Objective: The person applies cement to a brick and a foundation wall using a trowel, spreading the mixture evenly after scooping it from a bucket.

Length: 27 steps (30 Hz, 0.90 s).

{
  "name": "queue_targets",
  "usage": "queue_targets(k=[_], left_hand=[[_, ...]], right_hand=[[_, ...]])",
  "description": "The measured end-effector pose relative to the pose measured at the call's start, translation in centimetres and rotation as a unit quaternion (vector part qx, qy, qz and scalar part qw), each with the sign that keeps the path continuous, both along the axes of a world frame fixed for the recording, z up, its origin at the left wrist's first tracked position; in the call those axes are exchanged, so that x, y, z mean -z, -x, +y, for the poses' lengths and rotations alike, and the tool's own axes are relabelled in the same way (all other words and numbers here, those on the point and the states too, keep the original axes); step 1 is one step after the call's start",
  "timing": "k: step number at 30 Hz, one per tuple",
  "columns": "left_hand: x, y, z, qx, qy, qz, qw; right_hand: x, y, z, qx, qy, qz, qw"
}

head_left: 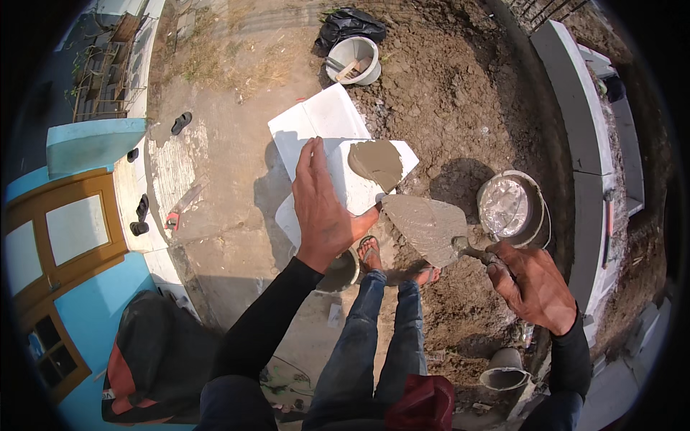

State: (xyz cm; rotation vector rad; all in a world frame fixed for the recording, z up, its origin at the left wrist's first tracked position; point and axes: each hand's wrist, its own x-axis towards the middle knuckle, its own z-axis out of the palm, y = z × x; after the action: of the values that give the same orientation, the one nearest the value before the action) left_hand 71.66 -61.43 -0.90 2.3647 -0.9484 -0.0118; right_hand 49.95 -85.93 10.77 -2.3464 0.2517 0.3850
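Observation:
My left hand (325,205) grips a white building block (353,192), the fingers stretched along its left side and the thumb at its near edge. On the block's face sits a smooth patch of grey mortar (376,165). My right hand (530,287) is closed round the handle of a trowel (430,228). Wet mortar coats the broad blade, whose tip lies close to the block's near corner. Beyond the held block is another white block (327,113). Part of a further white piece (288,219) shows left of my left hand.
A mortar bucket (538,215) stands right of the trowel. Farther off, a bucket of tools (369,52) is beside a black plastic bag (349,25). A tipped bucket (503,373) lies near right. A handsaw (172,219) rests at left; a low wall (583,129) runs along the right.

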Motion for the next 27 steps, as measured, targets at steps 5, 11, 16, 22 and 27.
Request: queue_targets(k=[5, 11, 16, 22, 27], left_hand=[[0.0, 0.3, -0.7, -0.013, -0.004, 0.014, 1.000], [-0.5, 0.7, -1.9, -0.022, -0.015, 0.045, 0.999], [0.0, 0.2, 0.9, -0.004, -0.037, 0.002, 0.999], [-0.1, 0.7, 2.6, -0.002, -0.060, 0.016, 0.998], [0.6, 0.8, 3.4, -0.008, -0.052, 0.021, 0.998]], right_hand=[[-2.4, -3.5, -0.3, -0.065, 0.041, 0.104, 0.992], [-1.7, -9.0, -2.2, -0.101, 0.121, -0.009, 0.988], [0.5, -9.6, -1.2, -0.033, 0.086, -0.044, 0.995], [8.3, -3.1, 4.9, 0.147, 0.081, -0.088, 0.982], [15.2, -2.6, 15.4, 0.242, 0.031, -0.157, 0.957]])
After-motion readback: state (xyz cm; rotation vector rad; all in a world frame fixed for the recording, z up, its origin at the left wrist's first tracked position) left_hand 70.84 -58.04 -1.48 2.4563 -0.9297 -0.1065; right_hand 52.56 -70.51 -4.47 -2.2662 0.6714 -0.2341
